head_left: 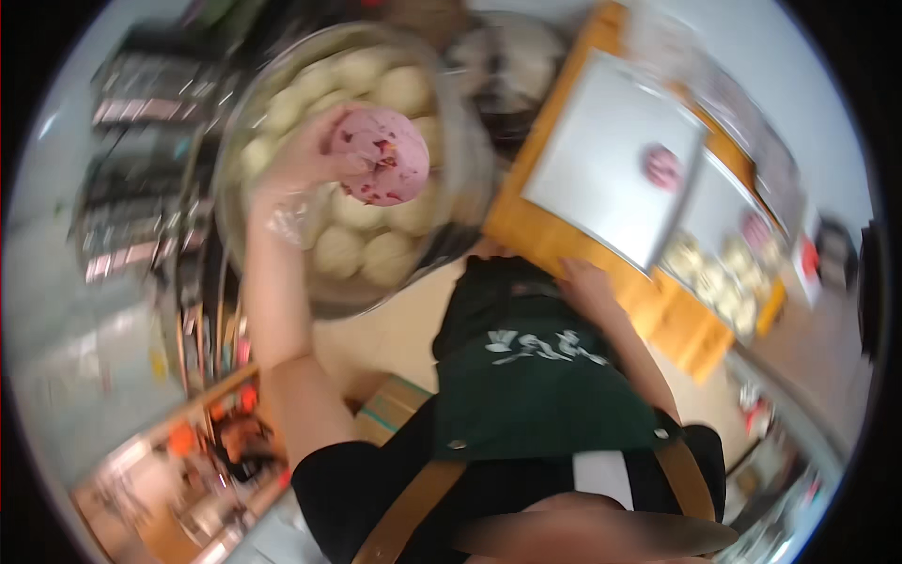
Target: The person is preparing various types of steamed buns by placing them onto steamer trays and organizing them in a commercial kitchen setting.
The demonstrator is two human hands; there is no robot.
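In my left hand (324, 150) is a round pink bun (387, 155) with dark red bits on its top. My thumb and fingers close round its side, and clear thin plastic shows at the hand and wrist. Below it stands a large round metal pan (246, 202) filled with pale round buns (338, 251). My right hand (589, 284) lies at the near edge of a wooden board (554, 246), its fingers blurred and loosely laid out, with nothing seen in them. On that board a white tray (597, 141) carries another pink bun (661, 166).
A second tray (719, 202), further right, bears several pale shaped buns (719, 282) and a pink one. Racks of metal trays (141, 179) line the left. A cardboard box (395, 406) sits low beside me. Another large pot (503, 66) stands behind.
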